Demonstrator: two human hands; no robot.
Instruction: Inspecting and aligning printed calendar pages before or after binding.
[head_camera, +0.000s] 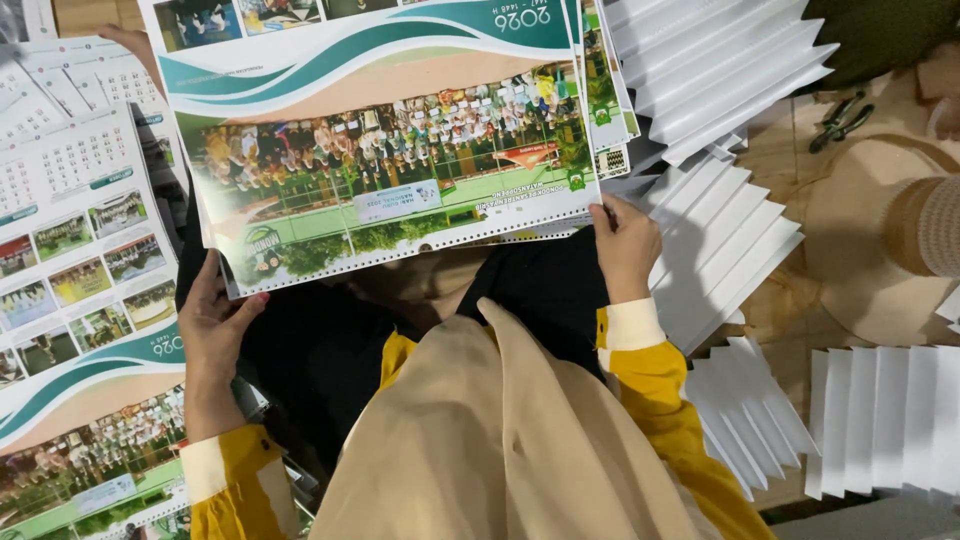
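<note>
Big glossy paper calendar sheet (385, 150) with green and teal waves, a group photo and a row of punched holes along its near edge, held up flat over the lap. Left hand (212, 325) under the near left corner, grip closed on that corner with the thumb on top. Right hand (622, 245) at the near right corner, grip pinching the edge. One hand per corner, so the wide sheet stays level and does not sag or bend.

More printed calendar sheets (75, 300) spread out just beside on the left, easy to reach. Fanned stacks of white folded card pieces (725, 235) on the right, steps showing so each can be picked off. Dark scissors (840, 118) further right on the wooden surface (775, 160), well apart from the hands.
</note>
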